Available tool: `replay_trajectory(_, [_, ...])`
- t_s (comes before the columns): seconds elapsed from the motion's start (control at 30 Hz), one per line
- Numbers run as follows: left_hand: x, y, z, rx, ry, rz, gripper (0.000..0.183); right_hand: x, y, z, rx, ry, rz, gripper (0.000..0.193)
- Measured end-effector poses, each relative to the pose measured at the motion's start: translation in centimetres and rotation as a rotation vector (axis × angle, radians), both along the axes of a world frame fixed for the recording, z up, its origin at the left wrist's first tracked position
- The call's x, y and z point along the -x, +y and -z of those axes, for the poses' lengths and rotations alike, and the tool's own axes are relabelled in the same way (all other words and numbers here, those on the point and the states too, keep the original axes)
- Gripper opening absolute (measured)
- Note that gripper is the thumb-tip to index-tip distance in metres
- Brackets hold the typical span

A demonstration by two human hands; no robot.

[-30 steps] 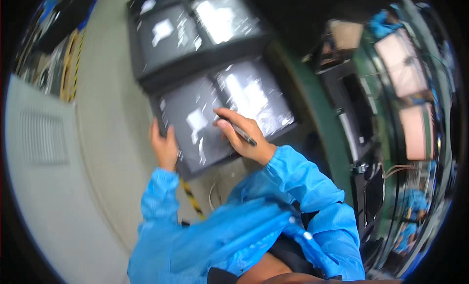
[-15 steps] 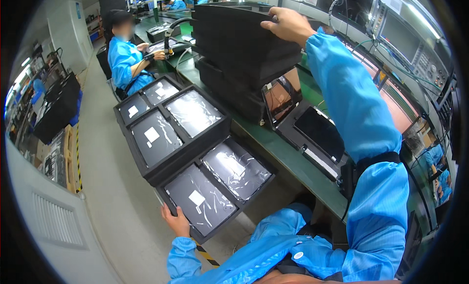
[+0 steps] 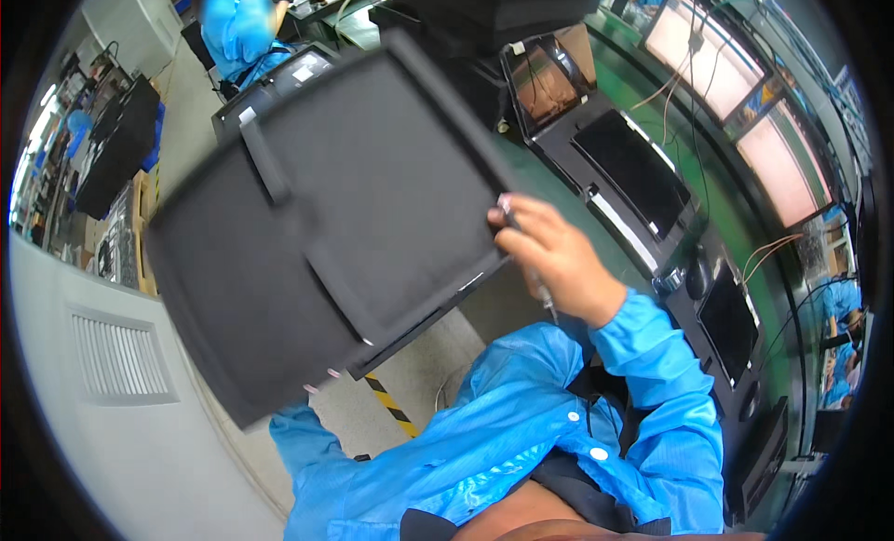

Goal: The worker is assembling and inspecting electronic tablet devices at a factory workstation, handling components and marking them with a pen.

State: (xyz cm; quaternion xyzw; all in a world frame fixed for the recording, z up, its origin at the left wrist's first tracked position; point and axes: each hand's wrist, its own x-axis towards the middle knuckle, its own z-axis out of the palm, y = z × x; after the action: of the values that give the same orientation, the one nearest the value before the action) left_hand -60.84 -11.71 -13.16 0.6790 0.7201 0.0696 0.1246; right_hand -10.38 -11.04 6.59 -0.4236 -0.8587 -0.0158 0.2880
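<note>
A black foam tray [image 3: 372, 159] with two shallow compartments hangs tilted in front of me, slightly blurred. My right hand [image 3: 559, 262] is closed on its right edge. A thin, pen-like grey thing [image 3: 543, 294] shows beneath the fingers; its kind is unclear. Only the fingertips of my left hand [image 3: 322, 381] show, curled over the tray's lower edge; the rest is hidden behind it. Beneath the raised tray, most of the lower stack of foam trays is covered. One flat dark panel [image 3: 303, 68] with a white label still shows past its far edge.
A tall black foam stack [image 3: 531, 20] stands on the green bench [image 3: 605, 52]. Along the bench lie an opened device [image 3: 549, 80], dark screens [image 3: 633, 169] and cables. Lit monitors [image 3: 703, 52] stand at the right. A person in blue [image 3: 237, 29] sits far left, near a louvred white door [image 3: 121, 355].
My right hand has come down from the top of the tall stack and now grips the foam tray. That tray now covers most of the panels that were visible. My view has tilted downward.
</note>
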Motion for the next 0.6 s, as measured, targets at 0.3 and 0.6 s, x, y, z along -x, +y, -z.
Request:
replay_trajectory(0.3, [-10.4,-0.1,-1.5,-0.111,-1.217,-0.322,0.065,-2.2,-3.2,16.4,0.109,-0.004,0.377,0.044])
replay_trajectory(0.6, [-9.8,0.2,-1.0,-0.062,-1.497,-0.371,0.048,-1.8,-4.7,21.1,0.481,0.663,0.716,0.073])
